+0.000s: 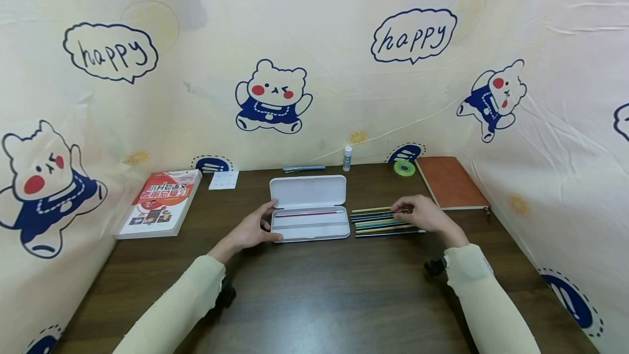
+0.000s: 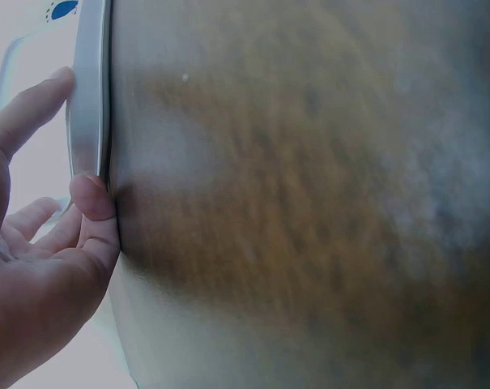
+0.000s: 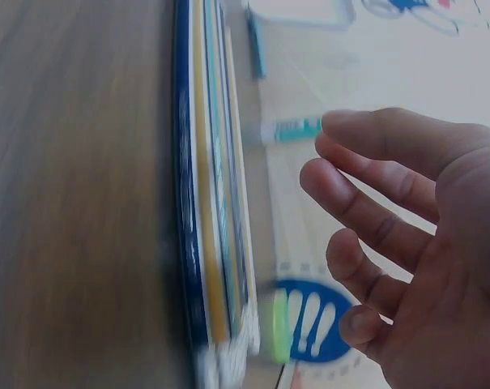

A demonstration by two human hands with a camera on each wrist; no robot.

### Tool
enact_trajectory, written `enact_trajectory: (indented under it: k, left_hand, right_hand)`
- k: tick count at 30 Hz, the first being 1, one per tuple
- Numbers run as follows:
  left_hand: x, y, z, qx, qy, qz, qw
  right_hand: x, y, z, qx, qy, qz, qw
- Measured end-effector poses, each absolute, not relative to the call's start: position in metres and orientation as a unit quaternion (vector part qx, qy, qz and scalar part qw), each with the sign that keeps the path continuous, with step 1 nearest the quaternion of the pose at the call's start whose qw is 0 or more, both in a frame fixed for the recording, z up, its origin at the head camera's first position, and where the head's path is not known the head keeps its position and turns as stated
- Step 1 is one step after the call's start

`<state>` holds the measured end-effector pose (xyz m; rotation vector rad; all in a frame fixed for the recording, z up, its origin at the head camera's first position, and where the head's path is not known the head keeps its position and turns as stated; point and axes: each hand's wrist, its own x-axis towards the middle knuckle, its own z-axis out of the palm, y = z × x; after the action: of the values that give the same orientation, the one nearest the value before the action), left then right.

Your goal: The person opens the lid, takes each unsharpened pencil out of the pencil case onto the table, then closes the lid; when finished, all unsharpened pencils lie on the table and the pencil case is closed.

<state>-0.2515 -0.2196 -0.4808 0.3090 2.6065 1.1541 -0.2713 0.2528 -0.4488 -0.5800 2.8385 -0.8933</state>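
Observation:
A white pencil case (image 1: 300, 231) lies with its lid folded back, away from me. Inside, along the hinge side, is a thin reddish pencil (image 1: 312, 213). My left hand (image 1: 249, 229) grips the case's left end, thumb at the front corner and a finger near the hinge; the left wrist view shows fingertips against the case's side wall (image 2: 89, 121). Right of the case, several pencils (image 1: 375, 229) in dark, gold and teal lie side by side. Over their right part hovers my right hand (image 1: 425, 214), its fingers loosely bent with nothing between them in the right wrist view.
A thick book (image 1: 159, 201) and a white card (image 1: 223, 180) lie at the left. Along the back are a blue pen (image 1: 303, 168), a glue stick (image 1: 347, 159) and a green tape roll (image 1: 404, 168). A brown notebook (image 1: 452, 182) lies back right. A printed cloth hangs around the table.

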Motion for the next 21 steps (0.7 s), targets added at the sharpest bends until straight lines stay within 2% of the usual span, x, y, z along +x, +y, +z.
enact_trajectory:
  k: [21]
  left_hand:
    - [-0.25, -0.219, -0.481, 0.108, 0.898, 0.404, 0.135]
  right_hand:
    - [-0.295, 0.14, -0.453, -0.265, 0.919, -0.284, 0.071]
